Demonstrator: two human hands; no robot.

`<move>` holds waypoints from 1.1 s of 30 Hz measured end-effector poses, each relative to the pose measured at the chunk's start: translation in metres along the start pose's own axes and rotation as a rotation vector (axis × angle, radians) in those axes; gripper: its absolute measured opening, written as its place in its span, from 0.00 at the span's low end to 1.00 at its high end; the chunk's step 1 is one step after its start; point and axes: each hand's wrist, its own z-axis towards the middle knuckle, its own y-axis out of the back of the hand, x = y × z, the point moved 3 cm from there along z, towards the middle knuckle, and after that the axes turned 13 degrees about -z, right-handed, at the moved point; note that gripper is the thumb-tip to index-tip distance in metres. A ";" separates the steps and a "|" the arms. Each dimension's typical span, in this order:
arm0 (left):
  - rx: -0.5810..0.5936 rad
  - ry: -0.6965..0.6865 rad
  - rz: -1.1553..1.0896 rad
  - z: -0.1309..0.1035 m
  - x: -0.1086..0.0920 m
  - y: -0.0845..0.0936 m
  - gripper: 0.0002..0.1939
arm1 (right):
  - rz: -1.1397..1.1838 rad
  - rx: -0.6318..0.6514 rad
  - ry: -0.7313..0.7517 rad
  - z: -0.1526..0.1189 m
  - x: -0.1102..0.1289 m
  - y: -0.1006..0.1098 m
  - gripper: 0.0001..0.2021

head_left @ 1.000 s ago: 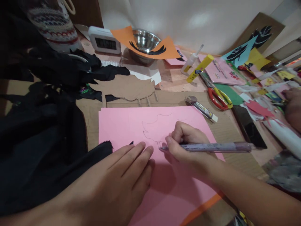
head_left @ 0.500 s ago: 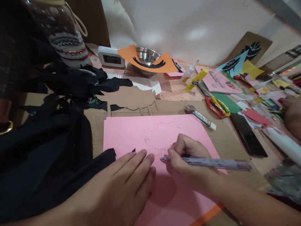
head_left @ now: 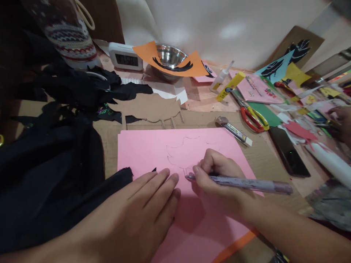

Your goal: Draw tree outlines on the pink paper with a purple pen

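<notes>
My right hand (head_left: 222,179) grips a pen (head_left: 246,183) with a mottled grey-purple barrel. Its tip rests at the lower end of a thin outline drawn on the pink paper (head_left: 142,146). The outline has a wavy, jagged contour with two short lines running down beneath it. My left hand (head_left: 153,204) lies flat on the sheet, left of the pen tip, fingers stretched out. Just beyond the paper lies a brown cardboard cutout (head_left: 148,107) with a jagged edge and thin leg-like strips. An orange sheet (head_left: 236,245) shows under the pink paper.
Black fabric (head_left: 55,182) covers the left side. Behind are a digital clock (head_left: 125,56), a metal bowl (head_left: 171,54), and a yellow glue stick (head_left: 230,86). To the right lie a box cutter (head_left: 234,130), scissors (head_left: 253,118) and a phone (head_left: 289,151). Another person's hand (head_left: 342,122) is at far right.
The whole view has shifted slightly, so things sit a little higher in the picture. The pen tip remains by the short lines; my left hand stays flat on the paper.
</notes>
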 end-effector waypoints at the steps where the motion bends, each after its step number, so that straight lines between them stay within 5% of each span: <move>1: -0.003 0.000 -0.004 0.000 0.000 0.000 0.34 | -0.008 -0.002 0.005 0.000 0.000 0.000 0.19; 19: 0.061 0.011 -0.016 -0.011 -0.003 0.000 0.24 | 0.104 0.057 0.024 -0.002 0.000 0.001 0.18; 33: 0.042 0.019 -0.019 -0.008 -0.001 0.001 0.29 | 0.064 0.045 -0.001 -0.002 0.004 0.000 0.18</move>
